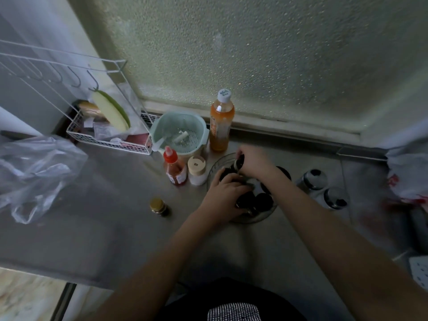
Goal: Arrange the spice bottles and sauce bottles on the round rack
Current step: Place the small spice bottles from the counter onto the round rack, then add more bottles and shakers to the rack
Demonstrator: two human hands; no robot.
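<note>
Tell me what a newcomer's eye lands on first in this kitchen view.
First, both hands meeting over the round rack at centre: the left hand and right hand each grip a dark-capped bottle there. Next, the tall orange bottle standing behind it by the window, with the red sauce bottle to the rack's left.

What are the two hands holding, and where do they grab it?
Both hands are over the round rack. The right hand grips a dark-capped bottle near its top. The left hand rests on other dark-capped bottles; its exact hold cannot be told.
</note>
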